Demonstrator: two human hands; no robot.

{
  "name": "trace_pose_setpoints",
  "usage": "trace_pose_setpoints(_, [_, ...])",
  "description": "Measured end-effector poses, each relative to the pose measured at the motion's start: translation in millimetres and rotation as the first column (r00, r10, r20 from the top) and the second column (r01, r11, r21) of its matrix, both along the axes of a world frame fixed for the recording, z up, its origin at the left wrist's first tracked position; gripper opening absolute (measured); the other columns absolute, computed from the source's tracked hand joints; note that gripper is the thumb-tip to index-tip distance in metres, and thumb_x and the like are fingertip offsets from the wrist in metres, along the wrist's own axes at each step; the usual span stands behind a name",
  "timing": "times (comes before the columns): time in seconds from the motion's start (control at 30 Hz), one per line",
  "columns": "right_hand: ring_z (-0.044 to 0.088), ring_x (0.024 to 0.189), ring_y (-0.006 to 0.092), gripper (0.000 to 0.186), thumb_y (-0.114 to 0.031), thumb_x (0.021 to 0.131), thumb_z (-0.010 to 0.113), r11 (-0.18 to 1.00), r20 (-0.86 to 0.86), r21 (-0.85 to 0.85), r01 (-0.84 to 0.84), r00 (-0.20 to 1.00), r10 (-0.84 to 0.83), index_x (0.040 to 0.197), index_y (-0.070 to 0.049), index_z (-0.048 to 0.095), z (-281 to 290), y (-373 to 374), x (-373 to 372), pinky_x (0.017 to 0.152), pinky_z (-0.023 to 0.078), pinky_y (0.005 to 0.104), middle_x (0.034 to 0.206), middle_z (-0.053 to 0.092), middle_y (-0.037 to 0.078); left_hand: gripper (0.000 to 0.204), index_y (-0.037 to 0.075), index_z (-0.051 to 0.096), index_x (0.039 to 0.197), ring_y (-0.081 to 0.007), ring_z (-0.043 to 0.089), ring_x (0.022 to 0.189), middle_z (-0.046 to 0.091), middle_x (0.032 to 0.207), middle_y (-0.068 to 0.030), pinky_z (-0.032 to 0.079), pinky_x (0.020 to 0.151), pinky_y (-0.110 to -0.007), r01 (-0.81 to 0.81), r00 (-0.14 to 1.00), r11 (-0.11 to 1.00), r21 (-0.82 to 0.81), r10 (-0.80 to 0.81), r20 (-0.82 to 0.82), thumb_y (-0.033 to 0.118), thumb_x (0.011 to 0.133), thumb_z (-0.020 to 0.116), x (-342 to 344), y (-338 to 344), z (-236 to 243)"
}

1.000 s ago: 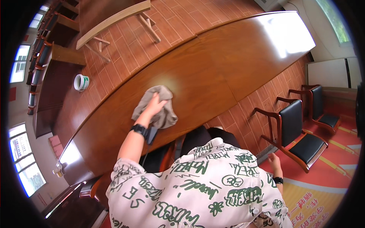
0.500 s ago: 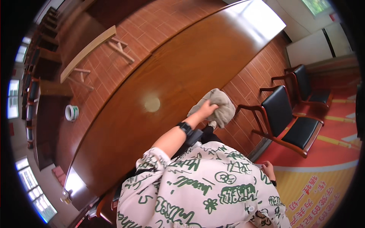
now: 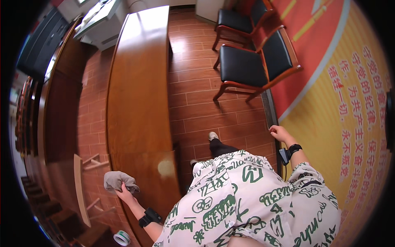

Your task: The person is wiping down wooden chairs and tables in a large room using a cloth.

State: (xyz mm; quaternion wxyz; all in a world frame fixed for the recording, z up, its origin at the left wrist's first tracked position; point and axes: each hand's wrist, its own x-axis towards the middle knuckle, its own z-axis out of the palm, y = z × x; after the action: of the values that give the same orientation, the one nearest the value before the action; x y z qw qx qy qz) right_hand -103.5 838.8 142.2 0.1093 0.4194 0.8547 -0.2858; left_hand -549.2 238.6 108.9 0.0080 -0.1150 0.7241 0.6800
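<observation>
A bunched grey-beige cloth point(image 3: 119, 179) is in the grip of my left hand point(image 3: 126, 194), over the left edge of the long glossy wooden table point(image 3: 138, 82). A dark device is strapped on each wrist. My right hand point(image 3: 278, 133) is held out at my right, beside the red and yellow wall panel, its fingers loosely bent and apart with nothing visible in them. A pale round patch shows on the tabletop near the cloth.
Two black padded wooden chairs point(image 3: 240, 66) stand right of the table, with tiled floor point(image 3: 197, 115) and my foot point(image 3: 213, 136) between. Left are wooden desks point(image 3: 61, 119), a light wooden bench point(image 3: 80, 185) and a white bucket point(image 3: 121, 238). A white cabinet point(image 3: 98, 24) stands beyond.
My view has swung right to look along the table's length. My left hand has carried the cloth from the tabletop toward its left edge, and my right hand has come forward.
</observation>
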Motion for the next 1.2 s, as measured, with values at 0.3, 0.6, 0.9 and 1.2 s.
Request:
trace_pose_setpoints(0.3, [0.061,0.092,0.0275,0.032,-0.017,0.077,0.065,0.963,-0.349,0.194,-0.190,0.904,0.248,0.106,-0.008,0.057,71,35,-75,0.079,0.050,0.0360,0.106,0.059,0.011,0.040,-0.004,0.053,0.118,-0.0158,0.054,0.104,0.059,0.112,-0.0073,0.040,0.092,-0.028,0.852,0.522,0.515,0.099,-0.849,-0.075,0.000,0.079,0.058,-22,274,69])
trace_pose_setpoints(0.6, [0.041,0.125,0.0320,0.082,-0.016,0.062,0.078,0.955,-0.819,-0.127,-0.268,0.571,0.051,0.133,-0.011,0.037,52,128,-174,0.103,0.035,0.0404,0.133,0.043,0.017,0.055,0.000,0.041,0.130,-0.0151,0.043,0.118,0.047,0.127,-0.0080,0.036,0.099,-0.030,0.990,-0.091,-0.112,0.083,-0.971,-0.221,0.003,0.080,0.062,122,611,97])
trace_pose_setpoints(0.9, [0.059,0.102,0.0212,0.048,-0.013,0.073,0.072,0.850,-0.818,0.160,0.502,0.550,-0.170,0.116,-0.004,0.052,84,400,2,0.088,0.045,0.0325,0.107,0.062,0.012,0.032,0.004,0.051,0.117,-0.0195,0.057,0.101,0.060,0.108,-0.0082,0.047,0.083,-0.032,0.989,0.146,0.146,-0.016,-0.972,0.182,0.023,0.092,0.054,90,673,-25])
trace_pose_setpoints(1.2, [0.049,0.116,0.0236,0.070,-0.009,0.069,0.074,0.937,-0.365,0.067,0.342,0.883,-0.295,0.128,0.001,0.039,69,480,15,0.100,0.036,0.0348,0.123,0.052,0.013,0.029,0.005,0.057,0.100,-0.0133,0.058,0.069,0.061,0.080,-0.0082,0.045,0.053,-0.028,0.858,0.418,0.505,-0.092,-0.583,0.696,0.032,0.090,0.055,46,639,-248])
